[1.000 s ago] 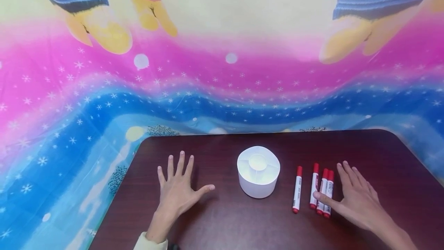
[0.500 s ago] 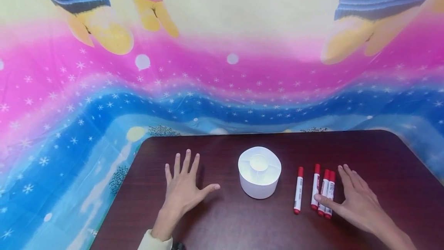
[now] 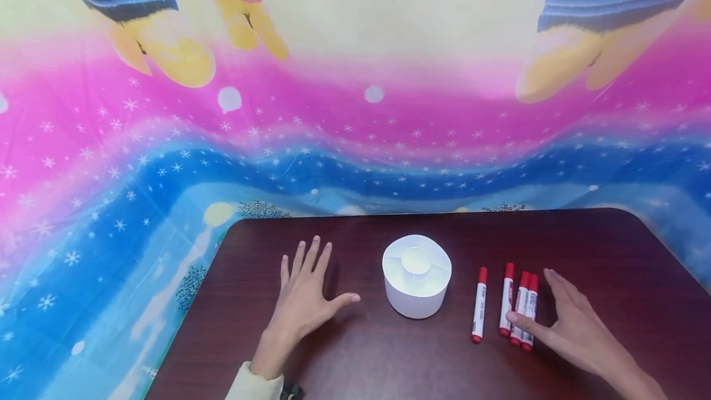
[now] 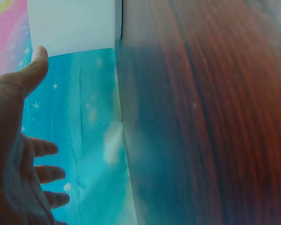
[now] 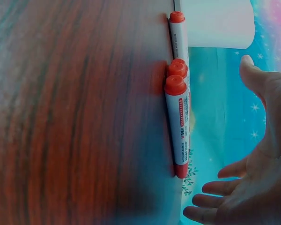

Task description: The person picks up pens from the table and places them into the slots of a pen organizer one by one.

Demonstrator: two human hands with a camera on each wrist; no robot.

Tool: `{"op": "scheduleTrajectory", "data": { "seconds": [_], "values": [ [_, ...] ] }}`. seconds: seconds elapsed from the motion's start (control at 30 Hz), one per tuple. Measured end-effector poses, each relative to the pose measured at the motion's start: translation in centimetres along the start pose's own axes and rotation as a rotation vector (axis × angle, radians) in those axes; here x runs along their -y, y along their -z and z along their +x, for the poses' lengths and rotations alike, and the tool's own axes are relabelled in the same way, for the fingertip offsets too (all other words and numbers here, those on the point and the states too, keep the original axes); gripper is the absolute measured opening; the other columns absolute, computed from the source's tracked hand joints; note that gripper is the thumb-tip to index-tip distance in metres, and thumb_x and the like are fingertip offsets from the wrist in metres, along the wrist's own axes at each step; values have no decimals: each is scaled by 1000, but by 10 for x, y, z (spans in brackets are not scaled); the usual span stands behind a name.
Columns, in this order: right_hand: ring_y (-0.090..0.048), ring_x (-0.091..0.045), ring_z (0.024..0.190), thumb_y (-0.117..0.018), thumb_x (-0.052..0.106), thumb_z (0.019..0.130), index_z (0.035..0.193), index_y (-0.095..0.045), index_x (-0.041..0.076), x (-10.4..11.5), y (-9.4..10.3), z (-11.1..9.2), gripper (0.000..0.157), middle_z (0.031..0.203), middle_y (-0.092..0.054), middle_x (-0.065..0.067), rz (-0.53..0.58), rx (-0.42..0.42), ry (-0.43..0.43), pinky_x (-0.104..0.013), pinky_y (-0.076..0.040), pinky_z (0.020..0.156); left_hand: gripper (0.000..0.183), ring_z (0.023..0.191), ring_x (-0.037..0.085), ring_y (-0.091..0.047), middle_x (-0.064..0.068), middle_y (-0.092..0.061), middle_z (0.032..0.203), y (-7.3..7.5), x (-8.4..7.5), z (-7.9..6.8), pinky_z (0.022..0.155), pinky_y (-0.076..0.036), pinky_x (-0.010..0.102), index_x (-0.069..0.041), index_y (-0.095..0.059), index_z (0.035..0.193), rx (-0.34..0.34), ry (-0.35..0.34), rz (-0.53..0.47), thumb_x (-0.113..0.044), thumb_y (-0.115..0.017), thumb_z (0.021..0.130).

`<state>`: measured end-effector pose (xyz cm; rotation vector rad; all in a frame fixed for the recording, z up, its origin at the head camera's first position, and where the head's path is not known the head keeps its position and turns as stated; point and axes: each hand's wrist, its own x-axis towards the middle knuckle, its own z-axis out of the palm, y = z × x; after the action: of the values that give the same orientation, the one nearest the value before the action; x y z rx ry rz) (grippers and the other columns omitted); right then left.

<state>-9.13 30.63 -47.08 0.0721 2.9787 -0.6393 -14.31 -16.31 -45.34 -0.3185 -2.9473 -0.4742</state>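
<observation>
A round white organizer [image 3: 418,301] with divided compartments and a central ring stands upright on the dark table. Left of it, my left hand [image 3: 305,301] has its fingers spread and its thumb toward the organizer, holding nothing. Several red-capped white markers lie to the organizer's right: one marker [image 3: 479,307] by itself, another marker [image 3: 506,301] beside it, and a close pair with the rightmost marker [image 3: 531,307] at its edge. My right hand [image 3: 577,326] hovers at the pair's right, holding nothing. Its thumb overlaps the pair in the head view; the right wrist view shows it above the markers.
The dark wooden table [image 3: 355,357] has rounded far corners. Behind it hangs a colourful backdrop cloth [image 3: 333,110] with snowflakes and cartoon figures, reaching down along the table's far and side edges.
My left hand has moved right, closer to the organizer. My right hand's fingers have drawn slightly nearer the user, still near the markers. The organizer and markers stay in place.
</observation>
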Motion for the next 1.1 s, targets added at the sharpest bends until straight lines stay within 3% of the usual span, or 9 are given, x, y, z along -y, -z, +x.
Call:
{"op": "scheduleTrajectory", "data": {
  "seconds": [0.2, 0.57, 0.8, 1.1],
  "values": [
    [-34, -68, 135, -75, 68, 90, 162, -12, -18, 0, 1, -1, 128, 155, -26, -51, 8, -12, -7, -86, -39, 104, 117, 168, 40, -15, 11, -25, 179, 0, -4, 3, 133, -10, 71, -16, -33, 170, -4, -39, -50, -78, -78, 80],
    [-50, -65, 127, -77, 70, 88, 158, -27, -20, -5, 1, 0, 124, 147, -42, -49, 21, -59, -41, -80, -48, 99, 111, 165, 34, -29, 11, -34, 176, -1, -11, 9, 134, -24, 62, -13, -38, 168, 17, -169, -182, -67, -84, 82],
    [-71, -55, 108, -85, 59, 87, 151, -41, -20, -6, 2, 3, 111, 133, -60, -44, 123, -123, -43, -63, -63, 86, 109, 162, 36, -35, 9, -37, 175, -2, -22, 14, 132, -31, 61, -17, -38, 168, 62, -173, -272, -62, -87, 82],
    [-78, -40, 100, -82, 61, 90, 147, -47, -17, -10, 3, 8, 103, 126, -70, -36, 167, -68, -125, -65, -55, 88, 106, 159, 26, -42, 2, -42, 172, -14, -29, 21, 126, -43, 56, -24, -38, 168, 109, -175, -398, -58, -90, 82]
  ]
}}
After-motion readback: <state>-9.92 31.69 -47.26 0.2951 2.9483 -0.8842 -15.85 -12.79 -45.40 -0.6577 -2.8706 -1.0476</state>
